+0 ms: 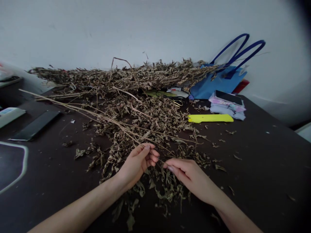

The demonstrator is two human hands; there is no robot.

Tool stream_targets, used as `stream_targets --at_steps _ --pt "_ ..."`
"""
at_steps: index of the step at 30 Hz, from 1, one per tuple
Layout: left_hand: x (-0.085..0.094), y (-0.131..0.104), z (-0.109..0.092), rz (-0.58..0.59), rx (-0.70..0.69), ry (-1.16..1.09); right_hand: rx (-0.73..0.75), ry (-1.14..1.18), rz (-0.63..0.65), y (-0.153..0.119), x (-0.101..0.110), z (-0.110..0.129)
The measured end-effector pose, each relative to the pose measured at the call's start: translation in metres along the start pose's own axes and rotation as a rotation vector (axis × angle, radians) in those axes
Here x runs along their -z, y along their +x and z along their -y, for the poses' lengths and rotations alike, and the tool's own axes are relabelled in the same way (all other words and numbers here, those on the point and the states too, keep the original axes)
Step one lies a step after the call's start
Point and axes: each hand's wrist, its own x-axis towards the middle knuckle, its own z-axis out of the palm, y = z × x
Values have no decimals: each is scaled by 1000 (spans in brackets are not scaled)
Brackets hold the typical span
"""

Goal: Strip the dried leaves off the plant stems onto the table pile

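Between my two hands runs a thin dried plant stem (126, 130), largely stripped of leaves, reaching up and left across the table. My left hand (139, 158) is closed round it, thumb pressed on the fingers. Just to the right, my right hand (187, 171) pinches the stem's near end between thumb and forefinger. Loose dried leaves (155, 116) lie in a wide heap beneath and beyond both hands. Several bare stems lie over the heap, close beside the held one; which of them are in my grip is hard to separate.
A long pile of dried leafy stalks (150, 76) lies along the wall. At the right are a blue bag (209, 84), a phone (228, 97) on folded cloth and a yellow strip (211, 118). Scissors (178, 103) lie behind the leaves. A dark flat object (36, 125) is at left.
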Motion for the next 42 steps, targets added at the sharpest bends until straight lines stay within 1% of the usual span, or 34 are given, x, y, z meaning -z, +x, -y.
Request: stream_targets --at_steps 4,6,9,13,15,17,19,23,25,30,32,34,39,42 --pt "1 1 2 4 5 4 -100 21 52 -1 -3 1" --pt "2 2 3 8 0 2 -137 77 45 -2 -4 -1" --pt "3 2 4 15 -5 4 -175 246 34 -2 -4 -4" --pt "5 2 6 24 -7 10 -236 459 99 1 -2 -6" --pt "5 2 8 31 -17 9 -253 480 74 2 -4 -7" --pt "3 1 9 42 -23 8 -239 450 -2 3 -8 -9" --pt "1 0 8 49 -22 10 -218 401 -51 3 -14 -10" --pt "-1 -1 7 48 -12 15 -212 393 -52 3 -21 -11" --pt "-1 -1 7 48 -14 13 -227 453 -61 4 -20 -11" --pt "1 0 8 45 -9 5 -294 705 -95 5 -17 -12" --pt "0 0 8 47 -3 10 -322 762 -99 6 -17 -12" --pt "0 0 8 48 4 20 -345 788 -74 7 -18 -13" --pt "1 0 9 69 0 22 -401 862 51 9 -21 -15" --pt "2 -1 10 86 2 33 -418 899 77 9 -23 -17"
